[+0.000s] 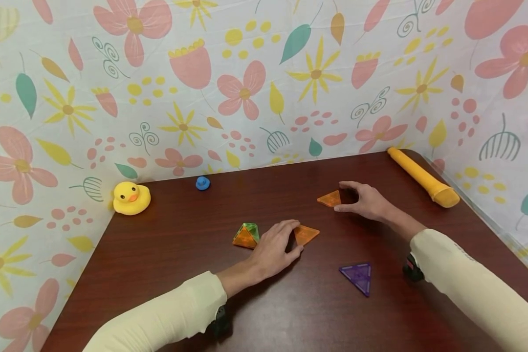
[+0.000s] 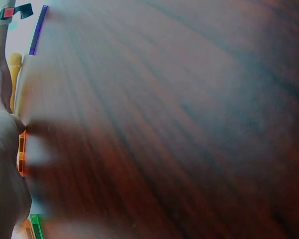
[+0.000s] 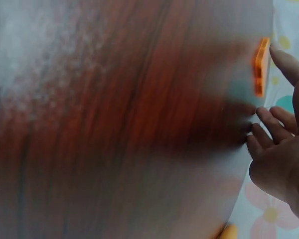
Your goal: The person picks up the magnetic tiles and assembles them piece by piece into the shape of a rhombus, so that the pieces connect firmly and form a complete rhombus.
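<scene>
Forearms [image 1: 239, 279] angled inward; left hand [image 1: 274, 249] pinching orange triangle [image 1: 307, 235], right hand [image 1: 367, 201] beside orange tile [image 1: 330, 198], fingers [image 1: 353, 185] spread

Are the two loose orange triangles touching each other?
Apart. The head view shows brown tabletop between the nearer orange triangle and the farther orange triangle.

A tabletop play corner is formed here; whether it is housed in a home or elsewhere cannot be told. Play is indicated by a yellow toy duck [image 1: 132, 198], a small blue toy duck [image 1: 203, 183] and translucent orange triangular tiles [image 1: 307, 234]. The wood-grain table [image 1: 290, 313] is bordered by cheerful flower-printed sheeting [image 1: 264, 142].
</scene>
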`<action>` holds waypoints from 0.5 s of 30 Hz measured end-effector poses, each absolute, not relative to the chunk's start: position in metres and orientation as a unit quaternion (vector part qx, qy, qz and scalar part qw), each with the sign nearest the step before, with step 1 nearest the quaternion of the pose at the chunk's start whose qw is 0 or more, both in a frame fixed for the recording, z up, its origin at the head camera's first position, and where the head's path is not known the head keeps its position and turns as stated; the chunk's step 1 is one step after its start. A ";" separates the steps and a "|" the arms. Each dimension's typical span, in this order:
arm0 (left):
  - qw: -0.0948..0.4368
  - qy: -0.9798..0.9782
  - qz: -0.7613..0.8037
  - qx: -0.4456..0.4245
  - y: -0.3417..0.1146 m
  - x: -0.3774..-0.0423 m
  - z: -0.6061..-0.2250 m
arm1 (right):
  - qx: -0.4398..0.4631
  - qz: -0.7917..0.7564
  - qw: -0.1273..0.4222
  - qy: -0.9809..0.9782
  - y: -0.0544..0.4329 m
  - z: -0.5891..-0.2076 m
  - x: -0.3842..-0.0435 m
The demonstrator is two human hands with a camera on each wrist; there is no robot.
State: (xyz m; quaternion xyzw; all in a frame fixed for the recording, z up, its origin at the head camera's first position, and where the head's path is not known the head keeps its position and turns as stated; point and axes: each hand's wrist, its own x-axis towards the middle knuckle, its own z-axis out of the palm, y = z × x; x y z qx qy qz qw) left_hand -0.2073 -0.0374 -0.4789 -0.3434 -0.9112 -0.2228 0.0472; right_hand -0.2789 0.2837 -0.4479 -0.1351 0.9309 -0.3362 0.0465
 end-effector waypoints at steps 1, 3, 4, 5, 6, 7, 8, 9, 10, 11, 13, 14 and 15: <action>0.047 -0.911 -0.223 -0.344 -0.037 -0.207 -0.479 | -0.137 -0.336 0.046 0.931 0.285 -0.449 -0.280; 0.046 -0.911 -0.222 -0.345 -0.038 -0.208 -0.479 | -0.139 -0.337 0.042 0.930 0.286 -0.452 -0.283; 0.046 -0.911 -0.222 -0.345 -0.038 -0.208 -0.479 | -0.143 -0.338 0.039 0.930 0.286 -0.453 -0.283; 0.046 -0.911 -0.221 -0.345 -0.038 -0.208 -0.479 | -0.146 -0.339 0.036 0.929 0.285 -0.453 -0.284; 0.046 -0.911 -0.221 -0.345 -0.038 -0.208 -0.479 | -0.149 -0.340 0.033 0.928 0.284 -0.453 -0.285; 0.046 -0.911 -0.220 -0.345 -0.037 -0.208 -0.479 | -0.152 -0.338 0.029 0.928 0.284 -0.453 -0.285; 0.047 -0.911 -0.219 -0.346 -0.037 -0.208 -0.479 | -0.156 -0.335 0.025 0.929 0.283 -0.453 -0.286; 0.047 -0.911 -0.218 -0.346 -0.037 -0.208 -0.479 | -0.158 -0.332 0.023 0.930 0.282 -0.453 -0.286; 0.048 -0.912 -0.217 -0.346 -0.037 -0.208 -0.479 | -0.161 -0.328 0.021 0.931 0.281 -0.453 -0.287; 0.048 -0.912 -0.217 -0.346 -0.037 -0.208 -0.479 | -0.161 -0.324 0.020 0.932 0.281 -0.453 -0.287; 0.048 -0.912 -0.216 -0.346 -0.037 -0.208 -0.479 | -0.156 -0.320 0.022 0.934 0.280 -0.453 -0.288; 0.048 -0.912 -0.216 -0.345 -0.037 -0.209 -0.479 | -0.153 -0.320 0.025 0.935 0.279 -0.453 -0.288; 0.048 -0.912 -0.216 -0.345 -0.037 -0.209 -0.479 | -0.151 -0.320 0.027 0.935 0.279 -0.452 -0.289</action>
